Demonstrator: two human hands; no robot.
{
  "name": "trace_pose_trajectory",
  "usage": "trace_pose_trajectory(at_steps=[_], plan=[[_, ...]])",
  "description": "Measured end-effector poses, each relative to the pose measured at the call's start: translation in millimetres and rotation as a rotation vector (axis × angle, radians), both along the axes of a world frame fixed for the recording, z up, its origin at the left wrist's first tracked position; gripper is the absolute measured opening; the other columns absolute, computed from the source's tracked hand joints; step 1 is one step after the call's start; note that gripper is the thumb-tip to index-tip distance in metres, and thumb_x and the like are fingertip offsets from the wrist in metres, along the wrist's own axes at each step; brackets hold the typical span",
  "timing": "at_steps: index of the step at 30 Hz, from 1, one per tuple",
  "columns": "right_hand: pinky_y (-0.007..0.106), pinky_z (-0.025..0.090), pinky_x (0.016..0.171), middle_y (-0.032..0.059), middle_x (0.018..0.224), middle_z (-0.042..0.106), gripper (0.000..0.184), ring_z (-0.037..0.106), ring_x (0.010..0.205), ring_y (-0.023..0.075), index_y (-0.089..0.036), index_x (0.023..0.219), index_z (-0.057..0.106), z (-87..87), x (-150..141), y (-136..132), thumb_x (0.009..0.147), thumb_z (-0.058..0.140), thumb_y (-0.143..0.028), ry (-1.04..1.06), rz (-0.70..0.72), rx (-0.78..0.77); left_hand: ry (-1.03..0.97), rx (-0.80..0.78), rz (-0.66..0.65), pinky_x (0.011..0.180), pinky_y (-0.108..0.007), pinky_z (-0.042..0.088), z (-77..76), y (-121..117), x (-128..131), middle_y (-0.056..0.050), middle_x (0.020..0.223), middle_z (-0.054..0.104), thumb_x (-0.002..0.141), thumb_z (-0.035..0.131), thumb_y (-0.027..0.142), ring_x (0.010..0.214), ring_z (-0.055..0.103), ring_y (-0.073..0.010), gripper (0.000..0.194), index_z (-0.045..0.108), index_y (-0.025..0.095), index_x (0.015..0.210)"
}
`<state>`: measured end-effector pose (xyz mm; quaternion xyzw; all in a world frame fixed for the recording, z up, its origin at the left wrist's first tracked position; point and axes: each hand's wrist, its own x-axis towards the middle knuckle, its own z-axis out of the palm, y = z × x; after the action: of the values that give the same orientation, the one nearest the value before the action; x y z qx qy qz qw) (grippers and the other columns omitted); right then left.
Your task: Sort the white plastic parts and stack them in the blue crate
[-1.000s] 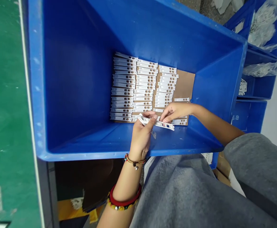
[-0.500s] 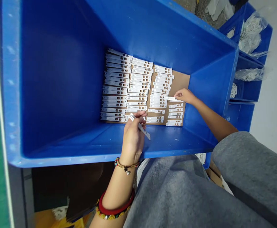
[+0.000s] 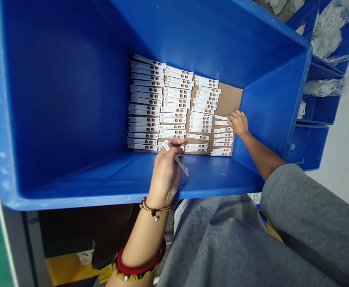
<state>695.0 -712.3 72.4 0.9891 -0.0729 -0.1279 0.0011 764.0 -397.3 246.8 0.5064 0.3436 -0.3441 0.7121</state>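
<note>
We note left hand [image 3: 165,175] clenching a white strip [image 3: 177,159], long axis slanting down-right; right hand [image 3: 238,122] fingers [image 3: 232,117] released on flat strips [image 3: 223,135] in a blue bin [image 3: 67,99].

left wrist [image 3: 153,202]: brown bead bracelet [image 3: 155,209], small metal charm [image 3: 154,217] | left forearm [image 3: 141,243]: red bangle [image 3: 139,264], multicolored bead edging [image 3: 129,275] | clothing: gray fuzzy sleeve [image 3: 306,211], gray top [image 3: 216,247]

right hand [image 3: 238,122] let go, white strip [image 3: 221,118] now lying on cardboard [image 3: 230,99]
</note>
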Motion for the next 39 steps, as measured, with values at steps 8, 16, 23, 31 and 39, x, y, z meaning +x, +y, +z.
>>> trace_pose_trajectory(at_steps=[8,16,23,31,39], plan=[[0.039,0.035,0.082,0.0115,0.11,0.069,0.036,0.052,0.101,0.0269,-0.017,0.103,0.071,-3.0,1,-1,0.098,0.035,-0.014,0.101,0.002,-0.024,-0.019,0.011,-0.024,0.057,-0.023,0.032,-0.3,0,0,-0.001,0.083,0.063,0.047,0.059,0.01,0.063,0.043,-0.0088,0.021,0.067,0.016,0.066],[0.043,0.038,0.089,0.0149,0.112,0.067,0.031,0.052,0.106,0.0306,-0.017,0.11,0.068,-0.2,-3,6,0.095,0.041,-0.015,0.138,-0.031,0.052,-0.037,-0.003,-0.039,0.056,-0.024,0.032,-1.8,0,0,-0.002,0.085,0.062,0.048,0.058,0.012,0.063,0.042,-0.009,0.02,0.065,0.016,0.066],[0.041,0.041,0.095,0.0129,0.123,0.062,0.027,0.053,0.112,0.0288,-0.018,0.115,0.062,-2.5,0,1,0.09,0.052,-0.014,0.205,-0.053,0.192,-0.022,-0.02,-0.015,0.057,-0.023,0.032,-2.5,1,-1,-0.003,0.087,0.063,0.046,0.057,0.011,0.067,0.044,-0.0097,0.023,0.066,0.016,0.067],[0.04,0.041,0.095,0.0129,0.119,0.063,0.024,0.054,0.111,0.0281,-0.019,0.111,0.062,-7.1,-6,5,0.089,0.054,-0.013,0.214,-0.071,0.173,-0.022,-0.022,-0.024,0.061,-0.023,0.036,-4.7,2,-1,-0.003,0.088,0.064,0.049,0.058,0.011,0.07,0.049,-0.0108,0.021,0.065,0.016,0.069],[0.04,0.042,0.097,0.0134,0.121,0.061,0.026,0.052,0.113,0.0289,-0.019,0.112,0.062,-1.2,-14,12,0.088,0.054,-0.014,0.203,-0.106,0.181,-0.025,-0.086,-0.014,0.079,-0.029,0.047,-9.0,3,-6,-0.005,0.088,0.068,0.058,0.062,0.01,0.084,0.063,-0.015,0.024,0.064,0.017,0.08]])
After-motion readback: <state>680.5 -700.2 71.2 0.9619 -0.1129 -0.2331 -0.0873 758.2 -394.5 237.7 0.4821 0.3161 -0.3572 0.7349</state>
